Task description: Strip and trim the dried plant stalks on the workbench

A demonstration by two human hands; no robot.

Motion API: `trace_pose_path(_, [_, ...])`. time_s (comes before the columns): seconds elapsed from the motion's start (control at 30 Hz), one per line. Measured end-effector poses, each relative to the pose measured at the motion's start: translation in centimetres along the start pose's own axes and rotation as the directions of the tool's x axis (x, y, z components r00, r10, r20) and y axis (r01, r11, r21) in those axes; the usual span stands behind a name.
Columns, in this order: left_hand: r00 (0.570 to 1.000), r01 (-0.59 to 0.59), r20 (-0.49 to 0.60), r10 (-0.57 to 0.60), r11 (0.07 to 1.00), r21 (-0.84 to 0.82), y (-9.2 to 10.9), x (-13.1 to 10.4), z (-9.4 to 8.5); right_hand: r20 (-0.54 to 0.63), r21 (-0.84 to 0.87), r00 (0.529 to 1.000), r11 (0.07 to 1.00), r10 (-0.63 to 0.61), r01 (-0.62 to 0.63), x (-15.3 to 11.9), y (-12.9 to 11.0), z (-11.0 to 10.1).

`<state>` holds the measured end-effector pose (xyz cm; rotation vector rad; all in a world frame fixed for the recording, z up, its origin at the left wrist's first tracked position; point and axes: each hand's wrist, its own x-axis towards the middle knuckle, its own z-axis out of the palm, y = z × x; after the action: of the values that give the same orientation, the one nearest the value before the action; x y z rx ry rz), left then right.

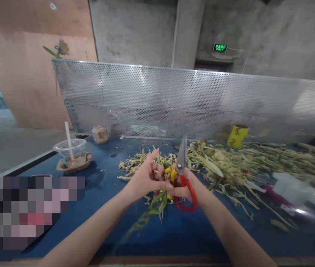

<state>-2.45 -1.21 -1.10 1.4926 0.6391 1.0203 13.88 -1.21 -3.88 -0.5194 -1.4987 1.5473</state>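
Note:
My right hand (192,181) holds scissors (181,157) with red and yellow handles, their blades pointing up and nearly together. Close beside it, my left hand (143,180) pinches a green leafy stem (159,205) between thumb and fingers, its index finger stretched upward. The fingertips of both hands meet around the top of the stem, so the exact grip there is partly hidden. Below the hands, the stem hangs down to the left and blurs. Behind them lies a heap of pale green cut scraps (135,163) on the blue table (104,218).
A larger pile of dry leaves and stems (229,168) spreads to the right, near a yellow can (237,136) and a clear plastic item (299,191). At left stand a plastic cup (70,148) with a straw and a small brown-wrapped bundle (100,134). A perforated metal panel (152,92) closes the back.

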Motion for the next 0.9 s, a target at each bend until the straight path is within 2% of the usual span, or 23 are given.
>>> trace_pose_path(0.07, [0.997,-0.05,-0.058,0.054,0.997,0.059,-0.1,0.0,0.1,-0.059,-0.053,0.998,0.998,-0.028,0.025,0.0,-0.1,-0.2])
trace_pose_path(0.13, [0.995,-0.05,-0.086,0.059,0.993,0.106,-0.1,0.0,0.1,-0.123,-0.121,0.99,0.992,-0.063,0.048,0.0,-0.5,-0.6])
trace_pose_path(0.17, [0.996,-0.008,-0.084,0.016,0.995,0.103,0.0,-0.1,0.0,-0.15,-0.152,0.986,0.987,-0.077,0.054,0.0,-0.7,-0.8])
trace_pose_path(0.23, [0.989,0.147,-0.03,-0.146,0.988,0.042,0.0,-0.1,-0.3,-0.195,-0.199,0.976,0.978,-0.094,0.054,0.0,-1.1,-1.2])
trace_pose_path(0.3, [0.955,0.295,0.05,-0.293,0.955,-0.041,0.0,-0.2,-0.6,-0.226,-0.226,0.969,0.973,-0.097,0.045,-0.1,-1.6,-1.3])
trace_pose_path(0.47, [0.891,0.444,0.179,-0.417,0.884,-0.146,-0.3,-0.2,-1.4,-0.233,-0.239,0.965,0.969,-0.121,0.064,-0.2,-1.9,-1.5])
trace_pose_path(0.53, [0.867,0.491,0.188,-0.462,0.856,-0.163,-0.4,-0.2,-1.6,-0.212,-0.234,0.966,0.968,-0.144,0.093,-0.3,-1.7,-1.8])
trace_pose_path(0.63, [0.869,0.493,0.162,-0.468,0.847,-0.2,-0.4,-0.3,-1.9,-0.195,-0.207,0.963,0.968,-0.184,0.143,-0.2,-1.2,-2.4])
trace_pose_path(0.8, [0.867,0.492,0.216,-0.449,0.837,-0.238,-0.1,-0.6,-2.5,-0.216,-0.201,0.953,0.965,-0.213,0.17,-0.2,-0.9,-3.3])
trace_pose_path(0.9, [0.875,0.48,0.198,-0.443,0.848,-0.226,0.2,-0.9,-2.7,-0.249,-0.225,0.941,0.959,-0.23,0.175,-0.2,-1.3,-3.5])
